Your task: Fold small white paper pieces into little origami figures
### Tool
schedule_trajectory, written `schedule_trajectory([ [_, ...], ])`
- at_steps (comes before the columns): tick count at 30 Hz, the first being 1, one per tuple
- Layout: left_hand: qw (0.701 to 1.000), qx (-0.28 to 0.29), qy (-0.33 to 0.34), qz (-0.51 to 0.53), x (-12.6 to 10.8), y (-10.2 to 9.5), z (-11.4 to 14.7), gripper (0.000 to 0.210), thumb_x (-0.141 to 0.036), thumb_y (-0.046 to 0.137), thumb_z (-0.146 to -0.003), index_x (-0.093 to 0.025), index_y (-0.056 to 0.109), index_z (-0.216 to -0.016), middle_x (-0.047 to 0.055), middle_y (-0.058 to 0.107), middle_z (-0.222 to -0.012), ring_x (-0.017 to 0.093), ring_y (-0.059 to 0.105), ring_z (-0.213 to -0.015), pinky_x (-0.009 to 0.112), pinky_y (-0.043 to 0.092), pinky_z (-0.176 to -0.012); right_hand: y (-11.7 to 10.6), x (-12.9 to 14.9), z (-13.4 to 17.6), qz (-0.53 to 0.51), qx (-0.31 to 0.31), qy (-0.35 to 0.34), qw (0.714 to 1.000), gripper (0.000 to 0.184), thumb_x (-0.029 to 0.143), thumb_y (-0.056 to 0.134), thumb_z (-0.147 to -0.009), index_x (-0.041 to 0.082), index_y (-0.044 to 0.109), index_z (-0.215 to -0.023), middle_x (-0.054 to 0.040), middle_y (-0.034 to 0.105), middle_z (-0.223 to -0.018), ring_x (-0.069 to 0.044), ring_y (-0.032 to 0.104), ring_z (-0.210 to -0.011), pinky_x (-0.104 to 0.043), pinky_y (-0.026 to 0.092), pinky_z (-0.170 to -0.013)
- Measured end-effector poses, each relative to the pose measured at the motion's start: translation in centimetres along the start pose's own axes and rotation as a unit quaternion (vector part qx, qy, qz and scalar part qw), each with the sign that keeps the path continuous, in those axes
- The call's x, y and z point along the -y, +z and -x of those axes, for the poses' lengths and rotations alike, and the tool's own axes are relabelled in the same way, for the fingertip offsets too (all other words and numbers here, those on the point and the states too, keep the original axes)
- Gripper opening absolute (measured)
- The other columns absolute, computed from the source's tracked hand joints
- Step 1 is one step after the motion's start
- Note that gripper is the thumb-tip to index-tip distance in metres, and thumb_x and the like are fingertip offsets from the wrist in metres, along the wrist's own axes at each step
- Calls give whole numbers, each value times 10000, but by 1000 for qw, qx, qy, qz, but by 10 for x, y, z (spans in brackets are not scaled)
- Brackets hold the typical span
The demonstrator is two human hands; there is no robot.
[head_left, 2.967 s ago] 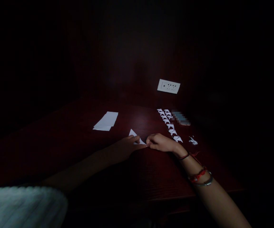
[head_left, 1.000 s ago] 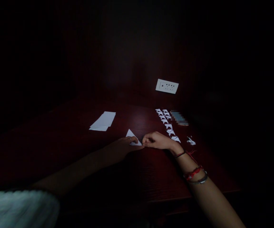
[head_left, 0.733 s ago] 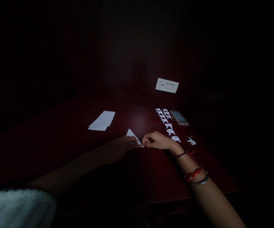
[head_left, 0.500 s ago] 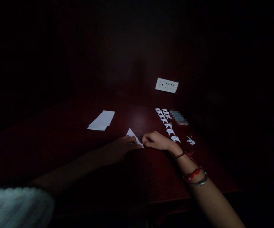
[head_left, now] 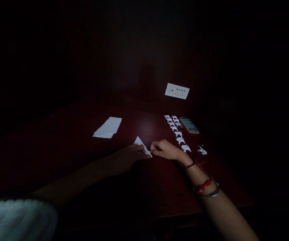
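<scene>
A white paper folded into a triangle (head_left: 139, 142) lies on the dark red table (head_left: 169, 187) in front of me. My left hand (head_left: 131, 154), with a ring on one finger, presses and holds it, the thumb along the near edge and the fingers bent over its face. Part of the paper is hidden under those fingers. Just at the triangle's right corner, my right hand (head_left: 165, 149) is closed with curled fingers. Whether it pinches the tip of the corner or anything else is hidden.
Left of centre lies a stack of white paper sheets (head_left: 108, 128). Rows of small folded paper pieces (head_left: 178, 134) run along the right, beside a blurred phone (head_left: 189, 125) and a small heap of paper scraps (head_left: 202, 150). A white wall socket (head_left: 177, 91) is behind.
Almost nothing differs. The whole view has shifted slightly, while both hands keep their places at the folded paper.
</scene>
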State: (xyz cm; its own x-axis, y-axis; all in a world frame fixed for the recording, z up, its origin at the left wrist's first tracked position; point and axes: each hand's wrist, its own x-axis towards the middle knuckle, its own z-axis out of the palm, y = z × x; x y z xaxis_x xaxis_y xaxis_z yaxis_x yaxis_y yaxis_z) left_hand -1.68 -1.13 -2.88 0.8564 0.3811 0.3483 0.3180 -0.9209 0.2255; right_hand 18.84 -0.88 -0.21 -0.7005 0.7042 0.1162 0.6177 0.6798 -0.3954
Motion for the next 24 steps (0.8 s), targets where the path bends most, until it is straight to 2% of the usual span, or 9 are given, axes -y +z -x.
schedule_trajectory([
  [7,999,-4,0,-33,-1,3,2,437,-88,404,-716,-279,423,-1110,44,435,-1047,170,424,-889,292,355,-729,-1,1,0,-16,-4,11,1000,141,230,446,-721,139,525,-794,26,470,-606,-57,401,-536,-166,281,-517],
  [11,1000,-2,-3,-28,-3,0,1,445,-76,402,-714,-289,429,-1104,38,432,-1060,168,427,-899,290,355,-744,1,1,-1,2,-6,8,1000,100,169,444,-704,142,526,-754,23,486,-624,-54,402,-545,-169,282,-535],
  [15,1000,15,5,-20,-2,-1,-1,417,-91,409,-730,-293,443,-1092,32,457,-1014,160,439,-892,279,361,-753,3,-2,-2,9,-33,35,999,84,146,434,-698,129,514,-717,18,486,-620,-51,390,-534,-171,282,-528],
  [19,999,34,7,-12,-8,-7,0,419,-78,396,-735,-286,437,-1096,22,463,-1040,157,441,-923,284,347,-792,0,-3,0,-19,-27,35,999,137,233,442,-721,134,525,-767,31,465,-593,-49,382,-520,-167,281,-510],
  [24,999,27,7,20,-17,-13,0,399,-82,366,-751,-249,409,-1110,21,449,-1102,153,433,-969,288,330,-835,-2,-2,3,-22,-12,9,1000,195,307,489,-695,141,545,-780,34,446,-601,-51,382,-533,-166,283,-508],
])
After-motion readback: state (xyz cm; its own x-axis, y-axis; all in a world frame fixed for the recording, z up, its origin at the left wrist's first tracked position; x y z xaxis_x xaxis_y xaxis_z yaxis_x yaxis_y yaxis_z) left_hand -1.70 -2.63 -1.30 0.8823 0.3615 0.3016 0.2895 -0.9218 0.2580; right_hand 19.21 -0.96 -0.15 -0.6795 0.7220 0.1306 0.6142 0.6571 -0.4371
